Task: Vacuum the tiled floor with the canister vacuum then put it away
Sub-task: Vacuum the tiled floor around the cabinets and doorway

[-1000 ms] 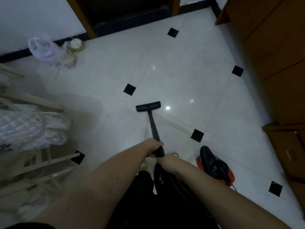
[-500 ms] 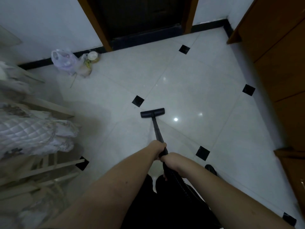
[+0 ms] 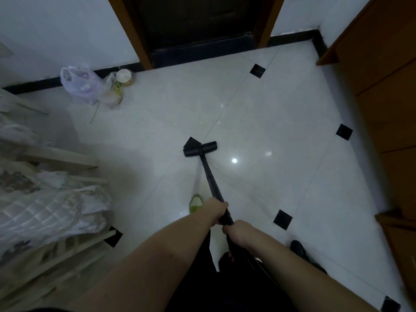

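Note:
A black vacuum wand (image 3: 209,174) runs from my hands out to a black floor nozzle (image 3: 200,149), which lies flat on the white tiled floor (image 3: 258,122) beside a small black inset tile. My left hand (image 3: 216,209) grips the wand higher up. Just behind it, my right hand (image 3: 236,231) grips the wand's end where the black hose (image 3: 254,264) joins. A dark edge of the canister (image 3: 299,248) shows past my right forearm; the remainder is hidden.
A plastic bag (image 3: 78,83) and a small tub (image 3: 124,75) sit by the left wall. A pale rack with bedding (image 3: 51,210) fills the left side. Wooden cabinets (image 3: 382,70) line the right. A dark doorway (image 3: 198,21) is ahead. My slippered foot (image 3: 195,202) is beside the wand.
The nozzle has slid forward across the tiles to the black inset tile. My view has tilted up toward the doorway, and the orange canister has nearly dropped out of sight.

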Available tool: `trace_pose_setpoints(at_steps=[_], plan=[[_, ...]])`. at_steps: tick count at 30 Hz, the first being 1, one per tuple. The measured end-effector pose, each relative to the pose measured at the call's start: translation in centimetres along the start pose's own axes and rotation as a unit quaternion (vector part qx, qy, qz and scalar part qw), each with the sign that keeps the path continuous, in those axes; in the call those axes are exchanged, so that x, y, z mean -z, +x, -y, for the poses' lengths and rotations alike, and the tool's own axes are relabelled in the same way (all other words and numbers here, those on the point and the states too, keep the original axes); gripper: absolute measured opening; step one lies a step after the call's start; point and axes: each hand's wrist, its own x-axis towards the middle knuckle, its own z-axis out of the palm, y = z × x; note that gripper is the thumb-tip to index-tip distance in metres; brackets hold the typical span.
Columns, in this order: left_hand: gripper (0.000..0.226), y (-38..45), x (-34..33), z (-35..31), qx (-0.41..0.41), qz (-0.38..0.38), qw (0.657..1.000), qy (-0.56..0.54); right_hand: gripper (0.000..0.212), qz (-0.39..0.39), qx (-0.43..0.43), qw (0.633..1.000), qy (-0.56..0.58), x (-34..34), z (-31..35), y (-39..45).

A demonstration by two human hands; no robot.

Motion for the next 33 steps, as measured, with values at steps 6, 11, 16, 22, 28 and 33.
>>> trace_pose_setpoints(at_steps=[6,11,16,22,28,33], plan=[[0.043,3.1,7.0,-4.6,0.015,0.038,0.999,-0.019,0.031,-0.006,-0.024,0.999,0.027,-1.4,8.1,1.3],[0.046,4.6,11.1,-7.5,0.021,0.052,0.998,-0.032,0.025,-0.014,0.003,1.0,0.025,-2.1,12.9,2.7],[0.043,5.0,11.4,-8.5,0.015,0.063,0.998,-0.027,0.026,-0.001,-0.005,0.999,0.048,-1.6,13.7,3.0],[0.027,2.9,7.7,-6.4,0.024,0.08,0.996,-0.02,0.022,-0.037,0.023,0.998,0.047,-0.6,8.2,1.4],[0.035,0.9,2.3,-2.6,0.026,0.082,0.996,0.03,0.023,-0.037,0.051,0.998,0.024,-1.0,0.9,0.1],[0.043,-1.3,-2.0,-0.2,0.032,0.096,0.993,0.059,0.024,-0.049,0.06,0.997,0.013,-0.8,-4.2,-0.6]])
